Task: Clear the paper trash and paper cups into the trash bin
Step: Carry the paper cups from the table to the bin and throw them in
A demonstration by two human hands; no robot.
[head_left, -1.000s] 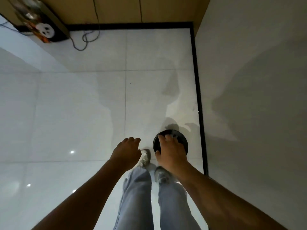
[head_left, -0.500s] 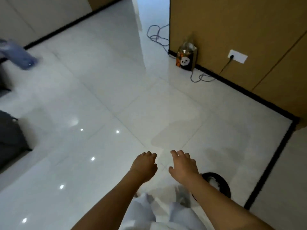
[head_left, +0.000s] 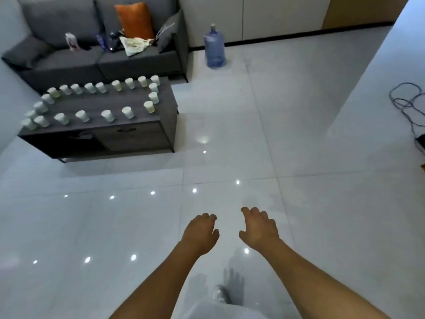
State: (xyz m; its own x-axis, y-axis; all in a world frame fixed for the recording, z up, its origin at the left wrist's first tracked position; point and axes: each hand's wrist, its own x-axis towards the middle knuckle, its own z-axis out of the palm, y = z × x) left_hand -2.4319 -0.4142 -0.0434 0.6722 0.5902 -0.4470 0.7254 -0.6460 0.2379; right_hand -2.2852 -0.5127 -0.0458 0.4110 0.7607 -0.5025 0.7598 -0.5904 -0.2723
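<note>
Several white paper cups (head_left: pixel 107 115) stand in a ring along the edges of a dark grey low table (head_left: pixel 135 134) at the upper left. Crumpled paper (head_left: pixel 134 45) lies on the grey sofa (head_left: pixel 69 58) behind the table. My left hand (head_left: pixel 199 234) and my right hand (head_left: pixel 259 229) hang side by side over the white tiled floor, far in front of the table. Their fingers are loosely curled and hold nothing. No trash bin is in view.
A blue water jug (head_left: pixel 214 49) stands on the floor right of the sofa. An orange cushion (head_left: pixel 135 19) and small bottles (head_left: pixel 71 41) sit on the sofa. A coiled cable (head_left: pixel 407 100) lies at the right edge. One shoe (head_left: pixel 220 293) shows below my arms.
The view has swung left from the corner with the black round bin to the sofa and the cup table. My right hand has left the bin; both hands hang free.
</note>
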